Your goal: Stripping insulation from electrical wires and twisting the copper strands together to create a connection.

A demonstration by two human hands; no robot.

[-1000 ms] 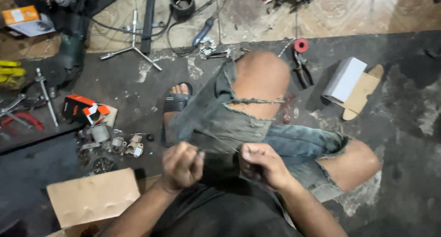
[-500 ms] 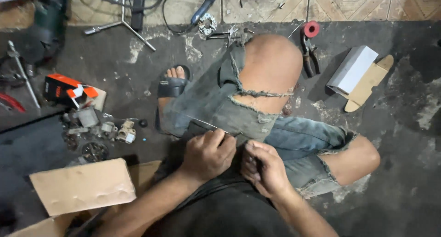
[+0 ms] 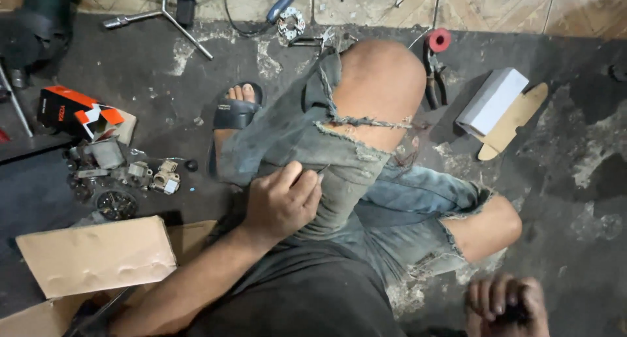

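Person sitting on dark floor w/ legs crossed in ripped jeans (image 3: 366,200). Left hand (image 3: 282,203) resting on the thigh, fingers curled together and pinching a thin dark pin-like tool (image 3: 321,170) against the denim. Right hand (image 3: 506,304) lying well apart at bottom right, near the floor, fingers bent around sth small and dark; can't tell what. Small metal parts (image 3: 121,177) sitting left of the sandalled foot, cardboard piece (image 3: 98,255) below them. Pliers (image 3: 434,82) and white box (image 3: 491,100) lying beyond the raised knee.

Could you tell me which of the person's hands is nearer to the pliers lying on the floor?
Left. The left hand rests on the raised thigh, below-left of the pliers; the right hand is at the bottom edge, farther off.
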